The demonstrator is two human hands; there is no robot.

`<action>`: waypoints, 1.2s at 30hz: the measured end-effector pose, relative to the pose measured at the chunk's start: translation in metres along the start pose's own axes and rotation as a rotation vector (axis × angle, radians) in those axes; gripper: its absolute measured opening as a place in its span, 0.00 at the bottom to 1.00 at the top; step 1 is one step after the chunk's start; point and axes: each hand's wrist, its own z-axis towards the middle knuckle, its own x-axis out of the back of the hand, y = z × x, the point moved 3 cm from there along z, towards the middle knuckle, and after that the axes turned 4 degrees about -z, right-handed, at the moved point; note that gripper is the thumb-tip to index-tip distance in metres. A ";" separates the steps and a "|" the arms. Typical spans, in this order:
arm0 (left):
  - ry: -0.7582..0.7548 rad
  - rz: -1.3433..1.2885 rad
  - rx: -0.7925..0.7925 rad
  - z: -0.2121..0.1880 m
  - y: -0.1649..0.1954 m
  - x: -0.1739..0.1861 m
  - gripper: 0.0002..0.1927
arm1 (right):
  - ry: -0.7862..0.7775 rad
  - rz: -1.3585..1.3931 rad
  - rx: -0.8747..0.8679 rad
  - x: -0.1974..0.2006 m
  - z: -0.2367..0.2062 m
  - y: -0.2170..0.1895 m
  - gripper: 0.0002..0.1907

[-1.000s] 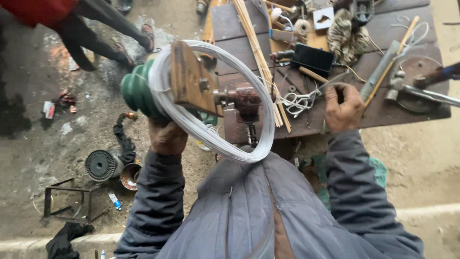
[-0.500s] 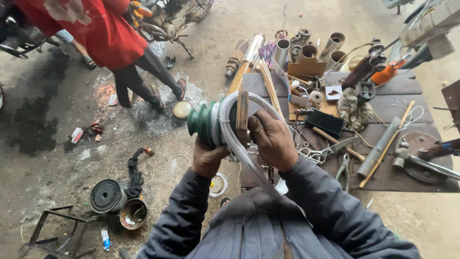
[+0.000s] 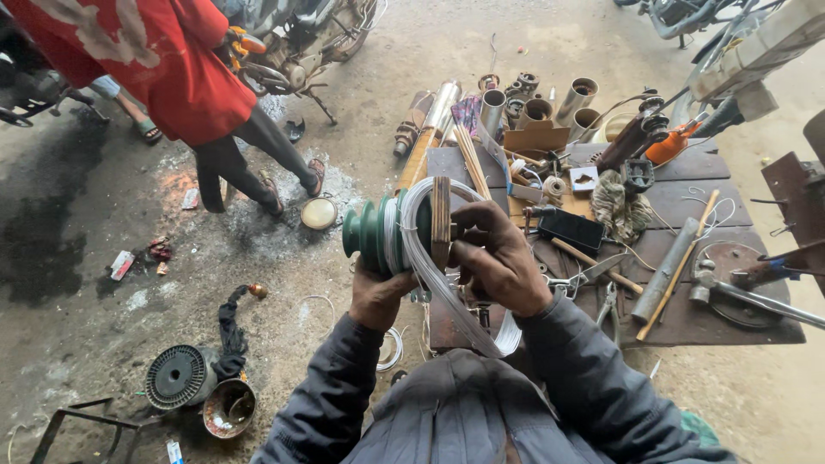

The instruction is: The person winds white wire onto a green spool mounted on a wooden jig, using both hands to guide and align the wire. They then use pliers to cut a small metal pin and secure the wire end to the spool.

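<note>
We hold the stepped winding former (image 3: 378, 234) w/ its wire coil (image 3: 447, 292) over the tabletop's (image 3: 730, 318) left edge: left hand (image 3: 378, 296) underneath, right hand (image 3: 498, 258) on the coil's right side. On the tabletop, phone (image 3: 571, 230) sits near centre, rag bundle (image 3: 620, 206) just behind it, pliers (image 3: 608, 302) toward the near edge, hammer (image 3: 756, 292) at the right edge. Tubes (image 3: 533, 107) crowd the far edge. On the floor left of us: motor stator (image 3: 178, 375), bowl (image 3: 229, 408) beside it. Another person (image 3: 172, 77) stands far left.
</note>
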 end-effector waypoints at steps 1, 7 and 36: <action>0.015 -0.007 0.011 -0.001 -0.001 0.001 0.25 | 0.080 -0.126 -0.011 0.000 0.000 0.001 0.07; 0.025 -0.029 0.031 -0.006 -0.002 0.001 0.29 | 0.178 -0.439 0.146 -0.004 0.003 0.019 0.14; 0.006 0.058 0.053 -0.007 0.006 0.000 0.24 | 0.074 -0.099 0.190 -0.005 -0.010 0.018 0.09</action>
